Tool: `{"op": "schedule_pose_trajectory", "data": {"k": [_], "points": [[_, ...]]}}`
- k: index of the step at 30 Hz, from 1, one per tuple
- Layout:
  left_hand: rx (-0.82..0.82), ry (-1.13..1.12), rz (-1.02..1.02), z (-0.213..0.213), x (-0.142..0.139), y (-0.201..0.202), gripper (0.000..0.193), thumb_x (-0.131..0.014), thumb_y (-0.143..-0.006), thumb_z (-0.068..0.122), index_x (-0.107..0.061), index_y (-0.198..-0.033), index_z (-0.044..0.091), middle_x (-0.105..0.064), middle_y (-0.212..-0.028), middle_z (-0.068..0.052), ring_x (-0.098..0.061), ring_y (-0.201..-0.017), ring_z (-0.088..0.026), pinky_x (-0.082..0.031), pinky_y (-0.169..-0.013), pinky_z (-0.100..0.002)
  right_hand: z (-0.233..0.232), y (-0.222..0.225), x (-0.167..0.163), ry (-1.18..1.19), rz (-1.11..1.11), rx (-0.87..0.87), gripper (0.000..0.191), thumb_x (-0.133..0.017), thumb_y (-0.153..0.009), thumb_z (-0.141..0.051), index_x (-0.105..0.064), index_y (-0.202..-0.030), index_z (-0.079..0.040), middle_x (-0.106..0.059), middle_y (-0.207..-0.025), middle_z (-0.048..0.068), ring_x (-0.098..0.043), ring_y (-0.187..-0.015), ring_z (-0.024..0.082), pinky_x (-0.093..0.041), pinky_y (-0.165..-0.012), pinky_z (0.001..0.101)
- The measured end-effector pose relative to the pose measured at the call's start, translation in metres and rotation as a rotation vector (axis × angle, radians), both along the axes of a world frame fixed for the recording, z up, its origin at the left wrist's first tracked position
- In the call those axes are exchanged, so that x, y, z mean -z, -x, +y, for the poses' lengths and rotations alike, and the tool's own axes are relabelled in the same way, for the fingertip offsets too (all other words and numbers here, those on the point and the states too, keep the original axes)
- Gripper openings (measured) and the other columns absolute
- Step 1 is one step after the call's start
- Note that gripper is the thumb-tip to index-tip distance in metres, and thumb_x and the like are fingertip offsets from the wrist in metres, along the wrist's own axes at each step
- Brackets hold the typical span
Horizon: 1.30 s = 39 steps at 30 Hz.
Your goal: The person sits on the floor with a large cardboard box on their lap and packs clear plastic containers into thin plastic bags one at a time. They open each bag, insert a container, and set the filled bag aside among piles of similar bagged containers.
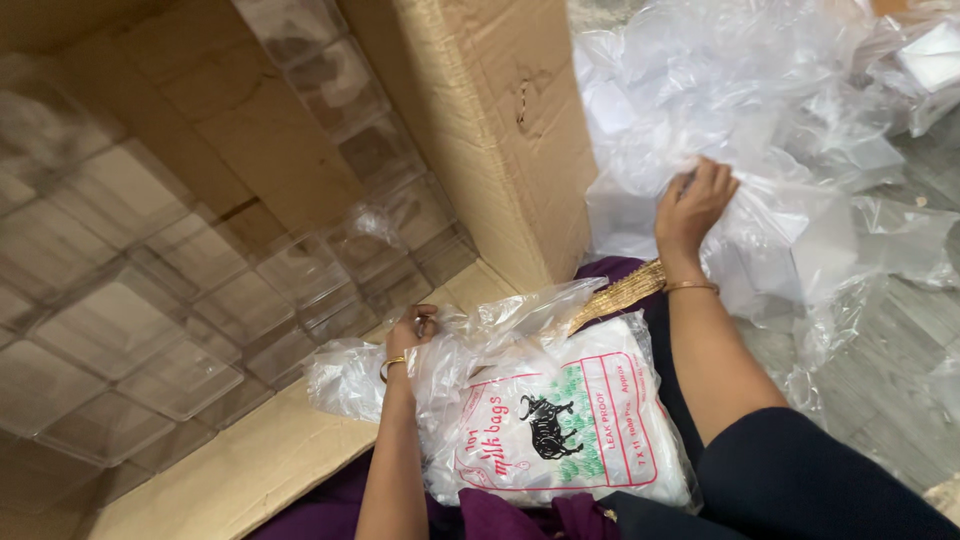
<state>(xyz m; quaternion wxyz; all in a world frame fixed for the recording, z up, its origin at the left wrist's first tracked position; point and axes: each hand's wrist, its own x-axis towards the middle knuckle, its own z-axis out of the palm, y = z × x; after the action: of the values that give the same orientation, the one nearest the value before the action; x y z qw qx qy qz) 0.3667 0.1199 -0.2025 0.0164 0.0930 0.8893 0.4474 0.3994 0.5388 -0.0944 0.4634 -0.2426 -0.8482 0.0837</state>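
Head view: left hand reaches forward, fingers pinched shut on a crumpled clear bag at the cardboard box edge; right hand stretches out, clutching loose plastic sheeting. One printed packet of bags lies on the lap.

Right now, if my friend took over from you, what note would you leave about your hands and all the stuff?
Left hand: pinching the crumpled clear bag at the carton's edge.
Right hand: gripping the heap of loose clear bags on the floor.
Printed pack of bags: lies on my lap.
Cardboard carton: open, already lined with rows of clear plastic boxes.
Left: many loose bags remain in the heap.
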Motion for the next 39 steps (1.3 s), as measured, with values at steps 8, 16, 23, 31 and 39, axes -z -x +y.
{"op": "schedule_pose_trajectory", "data": {"k": [8,16,23,31,39], "points": [[0.003,-0.070,0.051,0.001,-0.002,0.002,0.024,-0.067,-0.087,0.020,-0.073,-0.110,0.019,-0.078,-0.099,-0.005,-0.075,-0.087,-0.024,-0.058,-0.078,-0.035,-0.007,0.042,-0.011,0.148,-0.128,-0.285,0.028,-0.056,-0.096,0.003,-0.056,-0.124,0.003,-0.051,-0.121,0.020,-0.045,-0.119,0.039,-0.045,-0.101,0.0474],[-0.209,-0.424,0.060,-0.010,-0.003,-0.001,0.025,-0.064,-0.100,0.022,-0.066,-0.122,0.010,-0.077,-0.100,-0.004,-0.068,-0.087,-0.014,-0.053,-0.074,-0.032,-0.023,0.034,-0.056,0.343,-0.506,-0.136,0.072,-0.070,-0.084,-0.014,-0.047,-0.152,-0.011,-0.045,-0.145,0.028,-0.050,-0.127,0.048,-0.043,-0.105,0.0541],[-0.257,-0.405,0.048,-0.096,-0.093,0.018,0.026,-0.061,-0.105,0.025,-0.072,-0.120,0.006,-0.079,-0.097,-0.005,-0.067,-0.092,-0.013,-0.053,-0.086,-0.029,-0.130,-0.012,-0.135,-0.138,-0.315,-0.176,0.068,-0.084,-0.086,-0.031,-0.056,-0.145,-0.012,-0.042,-0.146,0.028,-0.041,-0.133,0.052,-0.038,-0.092,0.0628],[0.000,0.492,-0.377,-0.235,-0.233,-0.009,0.042,-0.064,-0.094,0.042,-0.074,-0.127,0.019,-0.078,-0.113,-0.009,-0.070,-0.104,-0.022,-0.053,-0.089,-0.039,-0.265,0.015,-0.081,0.539,-0.063,-1.204,0.028,-0.062,-0.105,-0.020,-0.063,-0.131,-0.009,-0.069,-0.122,0.007,-0.066,-0.111,0.021,-0.054,-0.095,0.0355],[-0.315,-0.218,-0.063,-0.125,-0.062,0.017,0.047,-0.053,-0.108,0.039,-0.070,-0.105,-0.005,-0.080,-0.082,-0.008,-0.067,-0.065,-0.017,-0.052,-0.065,-0.033,-0.306,0.045,0.087,1.634,-0.566,-1.052,0.046,-0.048,-0.104,-0.042,-0.063,-0.130,-0.007,-0.072,-0.109,0.009,-0.066,-0.098,0.018,-0.055,-0.085,0.0343]]}}
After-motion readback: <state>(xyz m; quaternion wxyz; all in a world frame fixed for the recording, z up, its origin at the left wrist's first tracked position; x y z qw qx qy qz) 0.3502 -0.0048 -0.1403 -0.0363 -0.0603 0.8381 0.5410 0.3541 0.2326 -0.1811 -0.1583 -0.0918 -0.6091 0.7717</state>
